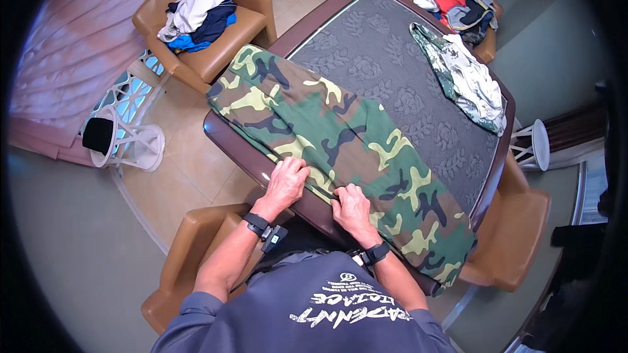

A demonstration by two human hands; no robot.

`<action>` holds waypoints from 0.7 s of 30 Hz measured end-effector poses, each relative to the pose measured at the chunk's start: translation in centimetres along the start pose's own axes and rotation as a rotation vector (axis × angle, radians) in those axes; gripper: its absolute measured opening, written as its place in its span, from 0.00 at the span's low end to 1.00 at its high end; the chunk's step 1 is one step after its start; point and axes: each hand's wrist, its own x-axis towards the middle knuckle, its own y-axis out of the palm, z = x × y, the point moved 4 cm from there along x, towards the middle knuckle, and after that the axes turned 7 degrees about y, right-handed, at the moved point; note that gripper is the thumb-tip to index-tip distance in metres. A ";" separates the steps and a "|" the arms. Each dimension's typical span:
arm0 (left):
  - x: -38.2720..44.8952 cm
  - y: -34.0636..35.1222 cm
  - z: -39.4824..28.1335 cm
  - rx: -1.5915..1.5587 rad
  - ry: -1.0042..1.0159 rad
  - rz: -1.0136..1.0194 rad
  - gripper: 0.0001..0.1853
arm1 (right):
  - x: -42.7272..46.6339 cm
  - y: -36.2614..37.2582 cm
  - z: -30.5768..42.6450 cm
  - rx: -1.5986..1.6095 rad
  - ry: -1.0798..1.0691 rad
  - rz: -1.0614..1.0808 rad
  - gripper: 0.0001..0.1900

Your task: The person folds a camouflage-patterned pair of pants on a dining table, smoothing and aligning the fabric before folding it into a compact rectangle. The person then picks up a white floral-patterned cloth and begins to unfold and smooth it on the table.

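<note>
A long piece of camouflage clothing [338,132], shaped like trousers folded lengthwise, lies flat across the near side of the table. Its green, brown, black and yellow-green cloth reaches past the table at both ends. My left hand [288,181] pinches the near edge of the cloth around its middle. A short way to the right, my right hand [352,208] grips the same edge with curled fingers. Light creases run along the cloth. The fingertips of both hands are partly hidden by the knuckles and the fabric.
The table [363,63] has a dark patterned cover and a raised wooden rim. A white-and-green camouflage garment [463,78] lies at its far right. Clothes piles sit on a tan armchair [245,24] and another chair. White stands [147,147] flank the table.
</note>
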 end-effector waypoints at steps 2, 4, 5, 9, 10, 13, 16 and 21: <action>0.0 -0.3 0.2 0.015 -0.027 0.018 0.10 | 0.4 0.3 -0.2 -0.006 -0.028 0.007 0.06; 0.0 -0.2 0.5 0.052 -0.019 0.073 0.10 | 0.6 0.8 -0.4 -0.014 -0.059 0.037 0.05; 0.2 -0.2 0.6 0.069 -0.014 0.102 0.10 | 0.9 0.9 -0.5 -0.018 -0.072 0.051 0.05; 0.6 0.0 1.3 0.088 -0.055 0.211 0.09 | 1.3 0.6 -0.7 0.096 -0.069 0.075 0.03; 0.4 0.1 1.4 0.082 -0.054 0.202 0.09 | 1.3 0.1 -0.4 0.146 -0.053 0.113 0.02; 0.8 -0.8 1.9 0.078 -0.035 0.118 0.10 | 0.9 -0.3 0.1 0.184 -0.091 0.195 0.02; 0.9 -2.1 3.1 0.068 -0.047 0.055 0.14 | 1.1 -0.1 -0.3 0.150 -0.042 0.251 0.04; 0.9 -3.9 6.5 0.039 -0.022 0.080 0.15 | 1.6 -0.3 1.1 0.079 0.010 0.261 0.10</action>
